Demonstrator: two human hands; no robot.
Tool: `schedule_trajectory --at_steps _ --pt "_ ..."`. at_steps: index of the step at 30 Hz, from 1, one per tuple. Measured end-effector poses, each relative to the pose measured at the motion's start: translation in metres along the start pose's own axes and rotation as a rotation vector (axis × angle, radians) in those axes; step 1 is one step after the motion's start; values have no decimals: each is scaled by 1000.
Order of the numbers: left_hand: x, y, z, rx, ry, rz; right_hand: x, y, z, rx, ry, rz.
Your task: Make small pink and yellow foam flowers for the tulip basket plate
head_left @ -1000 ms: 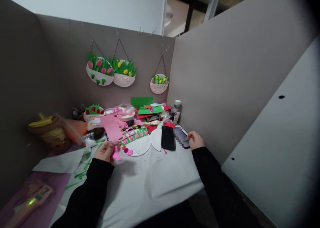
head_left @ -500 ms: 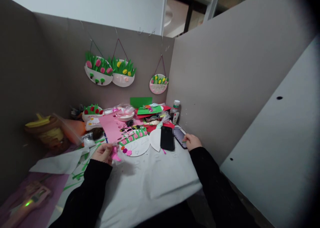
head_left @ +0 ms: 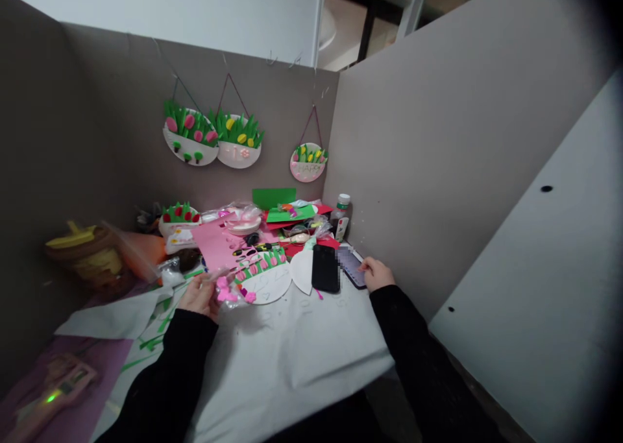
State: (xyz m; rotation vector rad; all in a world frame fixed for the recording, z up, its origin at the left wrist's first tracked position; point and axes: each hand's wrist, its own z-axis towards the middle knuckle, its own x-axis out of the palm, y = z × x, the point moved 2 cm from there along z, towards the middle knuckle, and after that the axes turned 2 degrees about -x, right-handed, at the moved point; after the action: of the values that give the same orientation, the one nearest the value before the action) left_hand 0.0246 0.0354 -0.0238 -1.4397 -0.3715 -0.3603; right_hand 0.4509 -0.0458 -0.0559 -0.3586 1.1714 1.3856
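My left hand is closed on the edge of a small clear plastic bag with bright pink pieces in it. The bag overlaps the left edge of a white paper-plate craft decorated with pink tulips, green leaves and small flowers. At the right, my right hand has its fingers curled, with the fingertips at a phone whose screen is lit and partly blurred out. No held thing shows in that hand. A second, dark-screened phone lies beside it, partly over a white paper half-plate.
Plate crafts hang on the grey partition. Behind the plates are pink paper, green paper and a bottle. To the left are an orange-and-brown bag, green paper scraps and a pink device with a green light.
The bag in my left hand has turned and spread out, showing more pink pieces. My right hand has shifted slightly over the lit phone.
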Motion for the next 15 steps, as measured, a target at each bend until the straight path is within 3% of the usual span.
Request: schedule_trajectory --at_steps 3,9,15 --pt "0 1 0 -42 -7 -53 0 1 0 1 8 -3" --pt "4 -5 -5 11 66 8 4 1 8 -34 56 4" --pt "8 -4 -10 2 42 24 24 9 35 -127 156 36"
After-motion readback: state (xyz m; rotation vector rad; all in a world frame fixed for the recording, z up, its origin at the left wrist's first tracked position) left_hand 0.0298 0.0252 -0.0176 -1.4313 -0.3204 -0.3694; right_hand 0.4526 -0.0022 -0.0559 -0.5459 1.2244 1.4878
